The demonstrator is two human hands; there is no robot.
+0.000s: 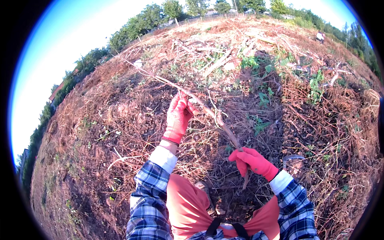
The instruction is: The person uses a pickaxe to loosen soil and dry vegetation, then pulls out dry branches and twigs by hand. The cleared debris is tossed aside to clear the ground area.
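A long, thin wooden branch [204, 105] slants across the view, from its twiggy tip at the upper left to its thicker end near my knees. My right hand [255, 162], in a red work glove, is closed around that thicker end. Farther up, my left hand [180, 109], gloved in the same red, is at the branch with fingertips pinched together; whether they grip the branch itself or a side twig cannot be told. A small side shoot stands off the branch between the hands. Right of my right hand, a curved metal blade [292, 157], like a sickle's, lies on the ground.
Dry vines and stalks [192, 144] cover the ground around my feet. Beyond are piled cut branches [219, 61] and green leafy plants [264, 96]. A person [320, 37] is far off at the upper right. Trees [144, 21] line the field's edge.
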